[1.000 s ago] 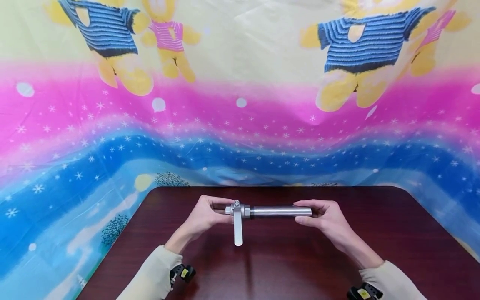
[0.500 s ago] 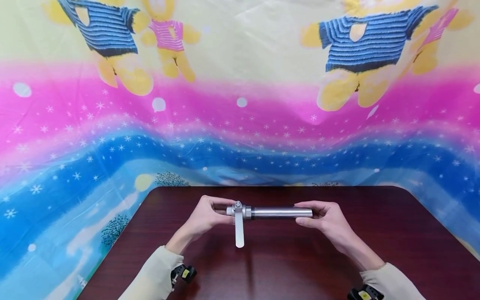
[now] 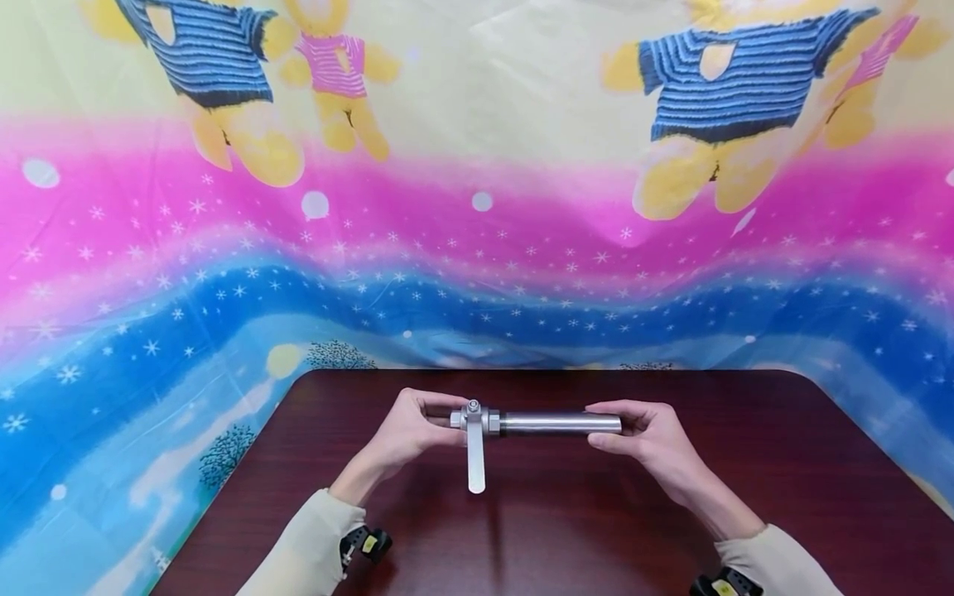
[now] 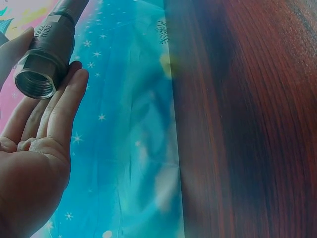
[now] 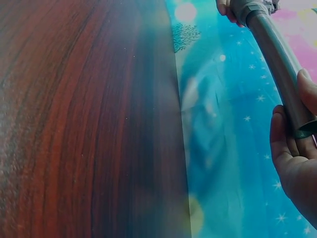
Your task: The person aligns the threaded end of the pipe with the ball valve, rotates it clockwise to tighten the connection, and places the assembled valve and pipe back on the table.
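A steel ball valve (image 3: 492, 420) with a flat lever handle (image 3: 476, 463) is joined to a straight metal pipe (image 3: 559, 423), and the two are held level above the table. My left hand (image 3: 402, 429) pinches the valve body between thumb and fingers. In the left wrist view the valve's open threaded end (image 4: 37, 82) faces the camera, with fingers under the body. At the pipe's far end my right hand (image 3: 648, 426) grips it, thumb on the near side and fingers behind. The pipe's hollow end (image 5: 306, 130) shows in the right wrist view.
A dark reddish wooden table (image 3: 581, 521) lies beneath the hands. Behind it hangs a printed cloth (image 3: 477, 273) with bears and snowflakes. Black wrist devices (image 3: 365, 543) sit at both sleeves.
The valve and pipe shift very slightly to the right in the head view, and both hands keep their hold. The lever still points toward me.
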Tool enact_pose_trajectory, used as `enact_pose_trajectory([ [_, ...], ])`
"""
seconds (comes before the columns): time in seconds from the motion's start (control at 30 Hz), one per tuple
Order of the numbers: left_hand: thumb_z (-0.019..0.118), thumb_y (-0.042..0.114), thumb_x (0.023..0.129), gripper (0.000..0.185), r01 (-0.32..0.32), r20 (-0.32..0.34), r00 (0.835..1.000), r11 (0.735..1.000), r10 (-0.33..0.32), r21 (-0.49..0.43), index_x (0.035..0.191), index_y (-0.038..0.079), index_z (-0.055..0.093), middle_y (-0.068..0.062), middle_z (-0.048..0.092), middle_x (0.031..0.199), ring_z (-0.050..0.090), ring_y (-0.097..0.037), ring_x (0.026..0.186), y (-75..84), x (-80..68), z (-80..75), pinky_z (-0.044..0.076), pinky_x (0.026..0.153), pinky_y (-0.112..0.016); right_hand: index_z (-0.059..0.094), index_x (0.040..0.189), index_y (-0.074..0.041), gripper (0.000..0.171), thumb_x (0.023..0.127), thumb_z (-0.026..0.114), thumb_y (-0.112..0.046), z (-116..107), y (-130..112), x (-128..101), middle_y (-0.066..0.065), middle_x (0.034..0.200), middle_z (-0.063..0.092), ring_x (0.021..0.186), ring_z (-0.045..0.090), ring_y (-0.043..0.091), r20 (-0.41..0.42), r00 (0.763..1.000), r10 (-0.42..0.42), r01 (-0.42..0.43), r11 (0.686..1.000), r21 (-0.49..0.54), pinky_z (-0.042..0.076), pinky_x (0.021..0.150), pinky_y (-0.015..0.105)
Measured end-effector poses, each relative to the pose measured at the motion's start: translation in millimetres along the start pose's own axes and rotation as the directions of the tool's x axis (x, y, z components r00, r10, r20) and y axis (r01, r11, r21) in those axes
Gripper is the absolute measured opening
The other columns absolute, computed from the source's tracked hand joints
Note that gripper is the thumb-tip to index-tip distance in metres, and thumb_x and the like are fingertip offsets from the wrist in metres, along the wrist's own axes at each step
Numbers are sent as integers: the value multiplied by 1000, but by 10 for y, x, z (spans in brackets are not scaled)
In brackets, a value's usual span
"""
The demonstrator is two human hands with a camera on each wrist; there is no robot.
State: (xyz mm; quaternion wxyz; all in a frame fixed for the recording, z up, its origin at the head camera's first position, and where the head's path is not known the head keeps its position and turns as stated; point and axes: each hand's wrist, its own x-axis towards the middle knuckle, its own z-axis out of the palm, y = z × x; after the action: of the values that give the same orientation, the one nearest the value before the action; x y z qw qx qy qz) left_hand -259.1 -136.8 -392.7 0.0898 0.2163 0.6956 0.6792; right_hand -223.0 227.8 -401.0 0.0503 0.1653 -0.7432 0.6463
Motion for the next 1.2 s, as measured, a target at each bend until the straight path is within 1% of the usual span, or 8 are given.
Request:
enact_pose_trajectory([
  [0.23,84,-7,77,51,0,8,1000,1000,0,-1,125,-11,71,-20,78,104,77,-26,94,-28,10,-5,61,86,-38,72,125,9,44,84,86,2,1,15,3,9,102,77,83,69,14,1,1000,2,-2,1000,-6,57,70,27],
  [0.47,84,-8,77,51,-3,19,1000,1000,3,-7,126,-11,71,-21,77,106,77,-26,94,-20,19,-9,62,86,-40,75,123,4,42,84,87,1,5,11,7,9,104,77,83,69,15,2,1000,10,-10,1000,-1,58,70,27],
  [0.67,85,-7,77,50,3,11,1000,1000,-3,2,125,-10,72,-20,77,105,78,-27,95,-26,10,-28,61,86,-39,71,125,10,45,84,86,0,13,19,21,9,102,77,81,67,14,10,1000,-2,3,1000,-16,56,68,26],
  [0.83,85,-7,77,51,9,10,1000,1000,-9,-1,126,-11,71,-21,77,105,77,-28,95,-22,18,-27,62,86,-40,73,124,6,42,84,86,0,7,17,21,9,102,77,81,67,14,13,1000,-1,1,1000,-15,56,68,26],
  [0.97,85,-7,76,50,-1,4,1000,1000,1,10,125,-10,72,-19,78,103,77,-26,94,-16,45,-23,62,85,-39,72,125,8,42,86,85,0,-6,5,20,9,101,77,82,67,14,12,1000,1,-1,1000,-14,56,69,27],
  [1.07,84,-8,76,50,-3,4,1000,1000,3,8,124,-11,72,-20,78,103,77,-26,94,-18,61,-18,62,84,-38,72,124,7,40,87,85,-2,-16,-8,18,8,100,77,82,66,15,13,1000,8,-8,1000,-25,55,69,27],
  [1.2,84,-7,77,50,-2,-5,1000,1000,2,2,125,-11,71,-20,78,103,77,-25,95,-29,66,-8,62,84,-36,75,123,2,36,89,84,-5,-22,-29,17,8,99,77,81,64,16,11,1000,22,-21,999,-35,54,69,27],
])
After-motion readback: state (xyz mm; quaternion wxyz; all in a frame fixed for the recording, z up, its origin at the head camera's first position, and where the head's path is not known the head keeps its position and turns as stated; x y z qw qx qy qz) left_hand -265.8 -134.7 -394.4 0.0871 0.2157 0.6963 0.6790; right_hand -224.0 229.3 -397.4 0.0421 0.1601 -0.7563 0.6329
